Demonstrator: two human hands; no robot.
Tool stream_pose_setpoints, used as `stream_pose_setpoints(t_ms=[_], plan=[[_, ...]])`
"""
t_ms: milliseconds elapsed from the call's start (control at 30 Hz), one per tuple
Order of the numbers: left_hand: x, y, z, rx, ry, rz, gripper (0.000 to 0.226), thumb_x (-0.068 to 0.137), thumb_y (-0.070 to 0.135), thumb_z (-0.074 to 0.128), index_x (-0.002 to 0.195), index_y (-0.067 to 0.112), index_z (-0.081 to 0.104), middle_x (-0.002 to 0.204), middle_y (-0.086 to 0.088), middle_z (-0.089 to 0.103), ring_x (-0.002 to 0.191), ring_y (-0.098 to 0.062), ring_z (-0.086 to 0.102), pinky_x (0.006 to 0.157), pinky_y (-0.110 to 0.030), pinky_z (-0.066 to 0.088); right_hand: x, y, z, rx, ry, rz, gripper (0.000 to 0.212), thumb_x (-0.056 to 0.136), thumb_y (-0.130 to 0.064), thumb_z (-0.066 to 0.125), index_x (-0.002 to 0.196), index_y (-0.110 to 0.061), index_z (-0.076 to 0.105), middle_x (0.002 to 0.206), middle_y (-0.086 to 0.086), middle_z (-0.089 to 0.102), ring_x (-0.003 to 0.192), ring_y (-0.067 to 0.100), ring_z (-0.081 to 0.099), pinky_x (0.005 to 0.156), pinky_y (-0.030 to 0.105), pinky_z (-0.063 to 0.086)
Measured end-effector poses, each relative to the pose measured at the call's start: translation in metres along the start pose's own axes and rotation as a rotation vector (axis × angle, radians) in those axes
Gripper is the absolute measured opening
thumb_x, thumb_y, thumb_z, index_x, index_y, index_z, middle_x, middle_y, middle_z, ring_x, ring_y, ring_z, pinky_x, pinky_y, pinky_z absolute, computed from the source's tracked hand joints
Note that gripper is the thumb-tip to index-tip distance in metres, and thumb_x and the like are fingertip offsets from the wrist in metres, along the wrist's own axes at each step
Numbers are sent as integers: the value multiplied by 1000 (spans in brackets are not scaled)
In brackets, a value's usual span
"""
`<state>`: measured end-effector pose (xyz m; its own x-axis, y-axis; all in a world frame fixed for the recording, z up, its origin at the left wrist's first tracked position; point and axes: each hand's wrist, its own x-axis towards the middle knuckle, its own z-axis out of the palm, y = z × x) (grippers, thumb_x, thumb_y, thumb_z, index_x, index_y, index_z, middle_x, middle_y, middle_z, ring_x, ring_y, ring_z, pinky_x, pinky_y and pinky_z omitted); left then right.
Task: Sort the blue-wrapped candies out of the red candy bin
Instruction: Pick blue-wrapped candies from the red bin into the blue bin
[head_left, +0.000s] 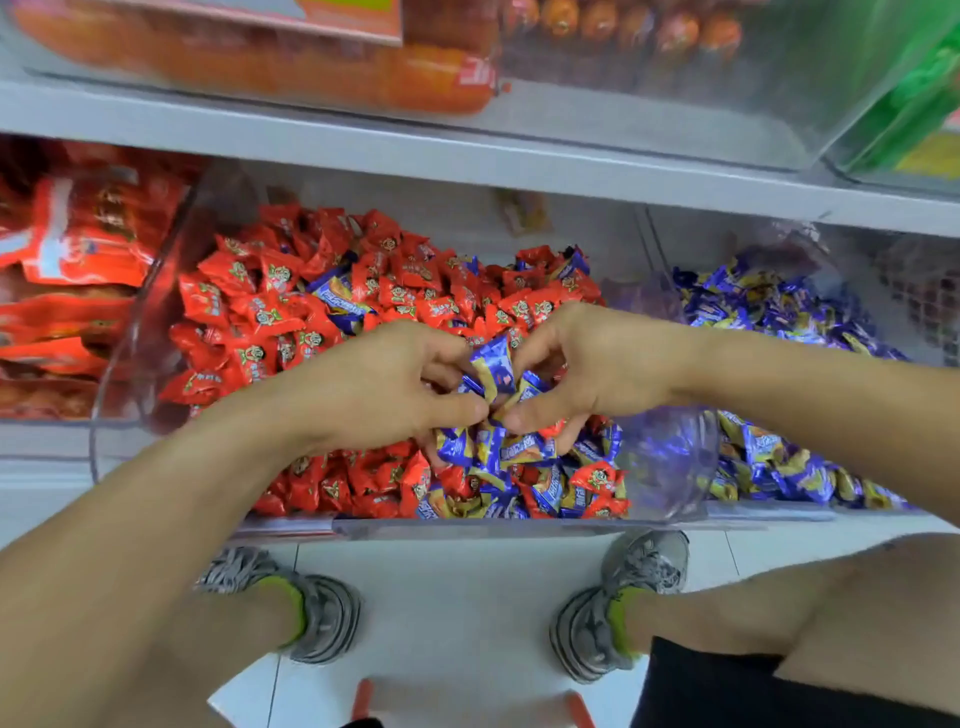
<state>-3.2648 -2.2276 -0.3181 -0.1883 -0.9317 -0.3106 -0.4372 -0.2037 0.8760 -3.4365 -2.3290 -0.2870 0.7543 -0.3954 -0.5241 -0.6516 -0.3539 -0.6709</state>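
Two hands over the red candy bin (156, 332), meeting near its front right part. Left hand (384, 384) with fingers curled, pinching blue-wrapped candies (493, 364) at the fingertips; right hand (597, 369) curled too, gripping the same small bunch from the other side. More blue ones lying directly below, among red candies (270, 312), mostly at the front right corner. Blue candy bin (779, 306) just beside, to the right, so nearer to the right hand. Probably best to carry the bunch rightward over the clear wall between.
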Motion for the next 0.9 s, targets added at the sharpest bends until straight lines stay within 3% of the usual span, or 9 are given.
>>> stream_pose_setpoints(t_ms=[67, 133, 200, 267, 400, 533, 700, 800, 900], plan=[[-2, -5, -8, -161, 50, -25, 20, 93, 6, 63, 96, 24, 71, 95, -9, 74, 73, -14, 68, 56, -20, 52, 3, 3, -2, 183, 92, 15, 18, 81, -16, 79, 96, -10, 70, 90, 26, 60, 71, 16, 70, 68, 32, 62], [-4, -3, -15, -243, 111, -24, 19, 95, 7, 59, 107, 18, 68, 106, -14, 72, 89, -29, 70, 60, -23, 55, 1, 1, -1, 268, 138, -14, 26, 81, -10, 78, 104, -13, 68, 87, 6, 61, 67, 4, 67, 66, 23, 60], [-4, -4, -19, -268, 141, -34, 17, 95, 19, 59, 110, 18, 68, 109, -12, 71, 102, -35, 65, 73, -35, 58, 2, 4, 4, 239, 202, -63, 36, 79, -16, 82, 112, -23, 68, 94, -7, 67, 68, -11, 62, 72, 20, 56], [-7, 1, -20, -255, 188, -35, 28, 88, 39, 60, 109, 23, 69, 106, -6, 73, 105, -34, 65, 89, -50, 54, 3, 5, 15, 264, 287, -117, 38, 75, -19, 85, 108, -32, 69, 97, -17, 70, 79, -11, 62, 82, 24, 57], [-6, 2, -19, -269, 327, -40, 21, 96, 31, 55, 103, 21, 73, 97, -6, 75, 97, -32, 70, 90, -55, 53, 9, 12, 36, 319, 452, -190, 41, 74, -14, 86, 105, -29, 65, 105, -3, 70, 86, 1, 64, 79, 21, 54], [-6, -2, -24, -232, 369, -92, 19, 95, 28, 59, 97, 17, 74, 92, -5, 76, 92, -24, 72, 94, -50, 53, 10, 17, 40, 342, 626, -180, 49, 71, -19, 88, 103, -37, 56, 112, -9, 61, 80, 8, 64, 84, 32, 56], [-2, 1, -16, -321, 315, -119, 16, 97, 10, 55, 101, 10, 71, 101, -18, 70, 84, -25, 66, 70, -36, 54, 15, 14, 51, 601, 611, -287, 42, 75, -10, 81, 102, -34, 59, 109, 3, 64, 79, 23, 62, 83, 38, 56], [0, 1, -15, -322, 328, -117, 18, 95, 2, 50, 92, 4, 68, 99, -20, 69, 78, -28, 63, 78, -40, 47, 13, 17, 49, 617, 632, -235, 33, 85, -3, 71, 101, -30, 60, 111, 2, 62, 78, 16, 62, 80, 37, 54], [0, 1, -16, -151, 318, -82, 24, 97, 18, 55, 79, 5, 65, 84, -14, 71, 62, -20, 61, 72, -35, 47, 9, 24, 40, 454, 672, -178, 26, 89, -13, 70, 98, -34, 58, 112, -3, 64, 71, 19, 64, 68, 37, 53]])
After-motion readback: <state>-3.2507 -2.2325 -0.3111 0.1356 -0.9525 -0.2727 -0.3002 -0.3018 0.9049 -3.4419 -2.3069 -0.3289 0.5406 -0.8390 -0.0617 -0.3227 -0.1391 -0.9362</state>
